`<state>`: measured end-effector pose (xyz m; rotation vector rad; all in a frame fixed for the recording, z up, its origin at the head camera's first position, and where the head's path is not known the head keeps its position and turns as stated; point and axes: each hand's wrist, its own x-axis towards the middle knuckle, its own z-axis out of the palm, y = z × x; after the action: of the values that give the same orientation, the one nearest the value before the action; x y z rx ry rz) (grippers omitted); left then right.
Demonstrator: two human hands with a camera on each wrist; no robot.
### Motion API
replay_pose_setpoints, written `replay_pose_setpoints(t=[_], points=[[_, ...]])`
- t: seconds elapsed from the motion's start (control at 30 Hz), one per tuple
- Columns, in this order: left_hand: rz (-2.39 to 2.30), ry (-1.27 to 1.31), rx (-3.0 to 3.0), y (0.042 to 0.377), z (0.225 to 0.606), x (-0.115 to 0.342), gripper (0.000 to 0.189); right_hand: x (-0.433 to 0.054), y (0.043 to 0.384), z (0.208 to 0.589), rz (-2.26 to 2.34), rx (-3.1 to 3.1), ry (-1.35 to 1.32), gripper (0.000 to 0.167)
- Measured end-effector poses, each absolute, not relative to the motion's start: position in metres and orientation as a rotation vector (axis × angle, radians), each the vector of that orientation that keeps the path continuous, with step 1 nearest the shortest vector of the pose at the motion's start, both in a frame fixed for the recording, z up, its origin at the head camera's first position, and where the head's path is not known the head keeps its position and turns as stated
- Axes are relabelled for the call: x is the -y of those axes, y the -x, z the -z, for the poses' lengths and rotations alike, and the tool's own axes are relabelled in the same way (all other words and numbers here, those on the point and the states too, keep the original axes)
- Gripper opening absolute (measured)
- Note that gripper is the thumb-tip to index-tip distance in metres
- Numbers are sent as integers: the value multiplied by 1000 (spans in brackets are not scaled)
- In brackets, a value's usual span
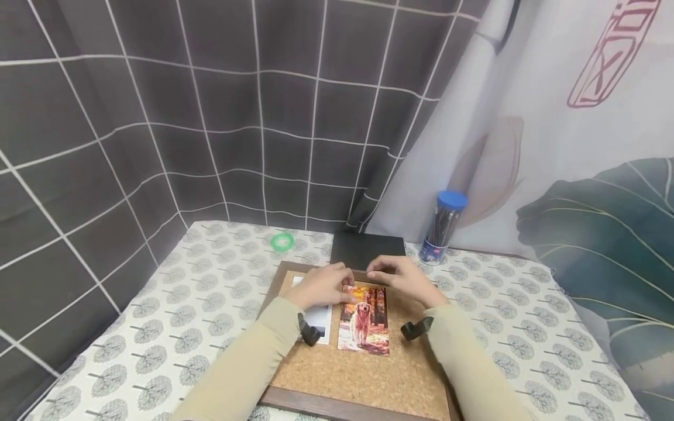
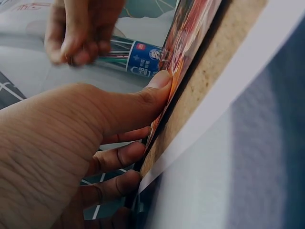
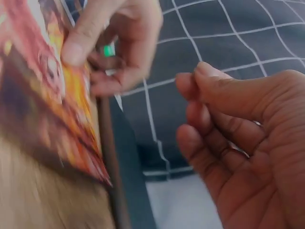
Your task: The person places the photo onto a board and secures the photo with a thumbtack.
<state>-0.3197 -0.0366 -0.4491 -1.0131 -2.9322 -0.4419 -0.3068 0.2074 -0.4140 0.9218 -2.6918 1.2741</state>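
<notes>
A dog photo [image 1: 363, 321] with autumn leaves lies on a cork board [image 1: 363, 377] with a brown wooden frame. My left hand [image 1: 325, 285] holds the photo at its upper left, the thumb pressing its face and the fingers curled at the edge. Just right of the photo's top, my right hand [image 1: 402, 279] hovers apart from it. Thumb and forefinger of this right hand [image 3: 243, 138] meet at the tips; I see nothing clearly between them. Left of the dog photo is a second, white-edged picture [image 1: 318, 321], partly covered by my left hand and wrist.
Behind the board lies a black flat item [image 1: 365, 248]. A clear tube of pencils with a blue lid [image 1: 451, 200] stands at the back right. A green ring [image 1: 282, 242] lies at the back left on the tree-patterned tablecloth [image 1: 174, 339]. Dark checked curtain [image 1: 221, 117] hangs behind.
</notes>
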Motion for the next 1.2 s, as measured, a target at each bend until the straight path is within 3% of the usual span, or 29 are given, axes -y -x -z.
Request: replay_pose_setpoints(t=[0.33,1.2], points=[[454,1024,2938,320,439,37,44,-208,327,459,-1397,2780,-893,6],[441,1005,2965,319,442,37,47,-202,327,467,-1074,2734,-1010,7]])
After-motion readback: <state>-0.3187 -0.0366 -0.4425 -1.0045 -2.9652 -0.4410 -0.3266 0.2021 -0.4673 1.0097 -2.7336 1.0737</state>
